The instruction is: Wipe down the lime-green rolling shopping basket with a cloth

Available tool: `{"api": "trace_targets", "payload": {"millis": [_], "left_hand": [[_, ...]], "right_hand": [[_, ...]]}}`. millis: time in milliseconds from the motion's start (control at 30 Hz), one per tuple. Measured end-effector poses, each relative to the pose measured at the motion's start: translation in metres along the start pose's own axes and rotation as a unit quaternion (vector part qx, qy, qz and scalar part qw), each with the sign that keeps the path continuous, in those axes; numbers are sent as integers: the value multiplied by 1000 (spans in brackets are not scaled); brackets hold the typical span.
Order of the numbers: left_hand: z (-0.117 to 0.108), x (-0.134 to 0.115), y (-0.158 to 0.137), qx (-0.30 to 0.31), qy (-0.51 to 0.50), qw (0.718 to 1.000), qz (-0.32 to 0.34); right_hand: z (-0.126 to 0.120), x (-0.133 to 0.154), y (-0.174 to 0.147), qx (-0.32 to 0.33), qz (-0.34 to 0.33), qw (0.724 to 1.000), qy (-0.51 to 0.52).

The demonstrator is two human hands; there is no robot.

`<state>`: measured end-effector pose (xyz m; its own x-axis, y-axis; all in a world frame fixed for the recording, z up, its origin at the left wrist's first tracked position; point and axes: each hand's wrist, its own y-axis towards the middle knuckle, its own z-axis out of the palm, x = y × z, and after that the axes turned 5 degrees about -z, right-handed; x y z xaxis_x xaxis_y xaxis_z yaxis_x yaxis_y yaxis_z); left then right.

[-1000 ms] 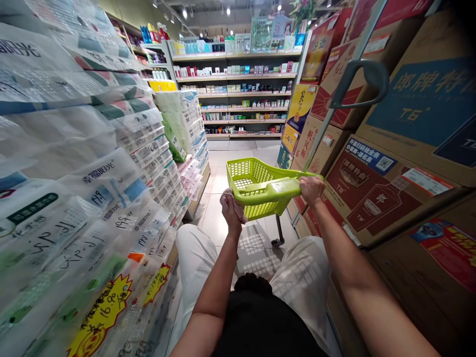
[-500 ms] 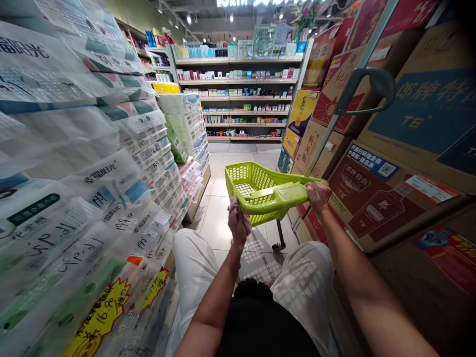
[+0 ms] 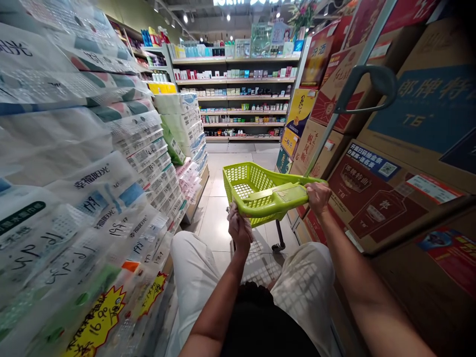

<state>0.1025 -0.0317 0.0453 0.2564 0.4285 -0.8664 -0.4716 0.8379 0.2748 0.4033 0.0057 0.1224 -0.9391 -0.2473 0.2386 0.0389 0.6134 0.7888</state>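
Left hand (image 3: 241, 235) has shifted lower at the near-left corner of the basket (image 3: 266, 211), closed around a cloth (image 3: 233, 215). Right hand (image 3: 318, 196), clenched on the basket's right end, should brace firmly.

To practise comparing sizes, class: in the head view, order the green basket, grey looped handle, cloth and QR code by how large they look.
1. green basket
2. grey looped handle
3. cloth, partly hidden by the left hand
4. QR code
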Motion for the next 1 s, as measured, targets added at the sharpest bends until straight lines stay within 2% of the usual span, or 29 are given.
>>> {"api": "trace_targets", "payload": {"millis": [67,133,200,267,333,400,467,500,533,600,667,700,733,800,900,967,1000], "left_hand": [[-1,-7,6,17,-1,999,52],[-3,-18,32,71,1,996,60],[-5,-27,64,139,8,990,10],[-6,-29,85,155,11,986,-66],[-7,-23,85,117,15,985,-129],[-7,-15,68,55,29,984,-165],[-7,-14,47,7,31,989,-146],[-7,-17,40,6,26,993,-116],[-6,-22,38,28,18,996,-78],[-3,-37,46,125,12,992,-14],[1,-48,66,220,14,975,-8],[3,-50,76,241,12,970,-19],[5,-49,84,234,7,972,-34],[8,-40,88,162,-4,984,-68],[8,-27,67,37,-8,994,-103],[8,-30,46,8,-10,998,-67],[8,-35,38,18,-11,999,-36]], "right_hand": [[0,0,1,-3,-8,1000,-1],[0,-2,1,-6,-21,1000,1],[1,-6,1,-8,-32,999,8],[3,-10,0,-20,-39,999,20],[5,-13,-1,-38,-48,997,36],[6,-15,-1,-53,-58,996,51],[6,-16,-2,-58,-66,994,58],[6,-17,-2,-58,-68,994,59],[6,-17,-2,-57,-69,994,61],[5,-19,-3,-56,-69,994,64],[5,-20,-3,-57,-66,994,67],[5,-21,-3,-58,-64,994,68],[5,-21,-3,-59,-62,994,68],[6,-19,-3,-66,-59,994,67],[8,-16,-3,-72,-58,994,61],[8,-16,-2,-70,-57,994,58],[8,-17,-2,-70,-56,994,59]]}}
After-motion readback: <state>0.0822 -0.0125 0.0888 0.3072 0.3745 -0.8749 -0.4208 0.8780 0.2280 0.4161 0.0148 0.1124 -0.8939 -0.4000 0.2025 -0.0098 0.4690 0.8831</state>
